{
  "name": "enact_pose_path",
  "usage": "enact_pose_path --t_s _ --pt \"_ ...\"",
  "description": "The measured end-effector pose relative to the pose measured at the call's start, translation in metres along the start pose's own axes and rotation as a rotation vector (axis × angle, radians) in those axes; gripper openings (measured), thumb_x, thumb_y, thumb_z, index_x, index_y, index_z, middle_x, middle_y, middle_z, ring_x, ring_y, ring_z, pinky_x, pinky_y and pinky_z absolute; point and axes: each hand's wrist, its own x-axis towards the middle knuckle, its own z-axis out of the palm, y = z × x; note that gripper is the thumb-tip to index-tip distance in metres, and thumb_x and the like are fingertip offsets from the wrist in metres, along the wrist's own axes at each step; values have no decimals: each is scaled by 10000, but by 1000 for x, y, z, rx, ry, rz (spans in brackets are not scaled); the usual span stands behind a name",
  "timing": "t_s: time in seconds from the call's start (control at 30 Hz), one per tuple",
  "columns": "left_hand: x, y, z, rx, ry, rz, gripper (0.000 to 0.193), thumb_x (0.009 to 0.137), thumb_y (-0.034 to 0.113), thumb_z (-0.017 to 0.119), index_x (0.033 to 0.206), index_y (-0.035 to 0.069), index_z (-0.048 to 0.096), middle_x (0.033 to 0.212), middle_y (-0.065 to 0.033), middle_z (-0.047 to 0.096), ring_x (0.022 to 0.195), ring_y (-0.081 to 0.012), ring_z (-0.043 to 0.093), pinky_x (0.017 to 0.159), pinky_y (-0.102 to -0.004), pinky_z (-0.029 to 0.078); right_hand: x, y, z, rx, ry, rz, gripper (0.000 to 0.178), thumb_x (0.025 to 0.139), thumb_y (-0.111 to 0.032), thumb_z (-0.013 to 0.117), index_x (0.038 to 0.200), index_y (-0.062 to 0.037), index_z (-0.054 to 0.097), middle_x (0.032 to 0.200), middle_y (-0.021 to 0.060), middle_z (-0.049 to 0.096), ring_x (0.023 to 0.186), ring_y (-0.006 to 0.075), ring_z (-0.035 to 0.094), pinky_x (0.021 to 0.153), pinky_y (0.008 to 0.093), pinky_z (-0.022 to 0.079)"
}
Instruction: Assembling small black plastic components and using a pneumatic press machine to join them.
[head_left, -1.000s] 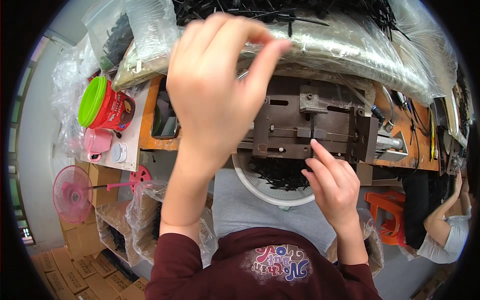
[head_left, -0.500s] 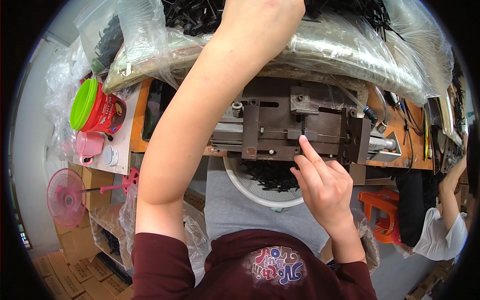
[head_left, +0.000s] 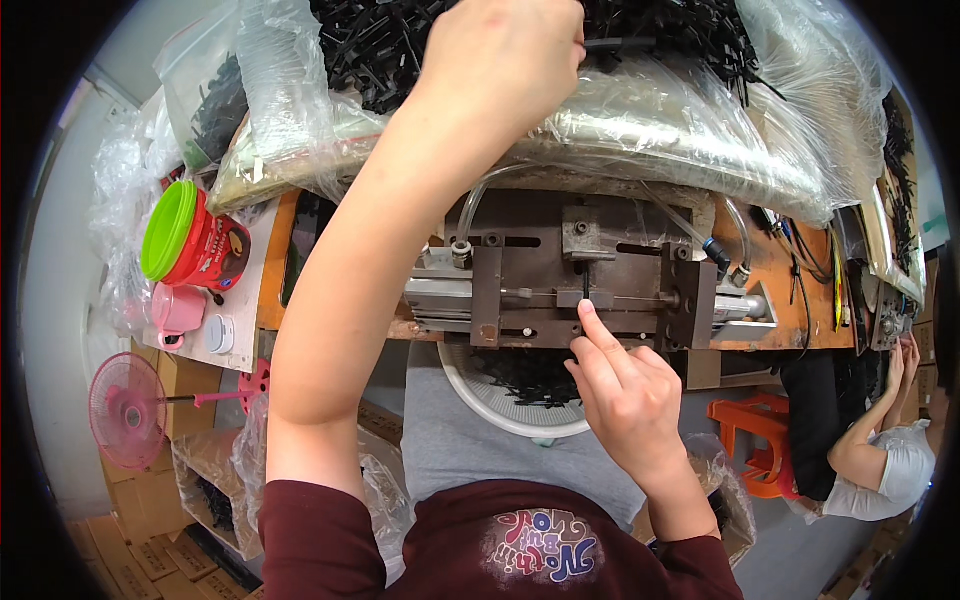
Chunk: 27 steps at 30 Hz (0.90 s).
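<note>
Left hand (head_left: 505, 50) now past the plastic sheet (head_left: 690, 130), at the pile of black strips (head_left: 680, 40); one second ago it's over the machine (head_left: 630, 270).

Black strip (head_left: 586, 283) sits upright in view at the small metal block (head_left: 568, 299), mid-machine. Right hand (head_left: 632, 400): index fingertip on the strip's near end, spread from the other, curled fingers; no pinch visible. Left fingers mostly hidden; can't tell if they pinch anything. White basket (head_left: 468, 393) with more strips below the machine's front edge. Red bucket (head_left: 228, 255) and pink cup (head_left: 180, 308) off left; orange stool (head_left: 755, 430) and co-worker (head_left: 885, 470) off right.
</note>
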Motion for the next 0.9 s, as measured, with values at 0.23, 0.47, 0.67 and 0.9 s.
enact_pose_path --t_s 0.23,0.47,0.67,0.9 --pt "-33 41 -86 -791 149 -585 86 829 63 726 890 1 726 823 -115 705 733 -238 669 667 -336 512 17 3 -21 79 -59 -20 260 720 -128 832 921 -38 695 1155 99 733 563 205 580 586 291 474" --pt "-106 57 -90 -581 147 -269 263 718 -40 849 948 -5 726 1109 -91 651 792 -94 645 589 -199 518 107 36 -47 310 364 -60 123 825 -35 749 930 -34 684 869 89 695 618 187 641 555 295 505" --pt "-156 90 -72 -598 -198 -286 335 707 20 849 1026 18 747 1272 -169 662 921 -220 720 772 -320 607 201 46 -24 71 296 -296 179 793 -75 743 970 -93 719 931 49 734 754 202 673 635 336 520" --pt "-182 115 -43 -530 -242 -219 291 712 49 817 979 -10 718 1273 -173 665 947 -262 706 794 -341 586 253 32 10 -272 20 -250 335 730 4 668 1050 -84 713 1013 139 724 948 349 701 767 438 585"
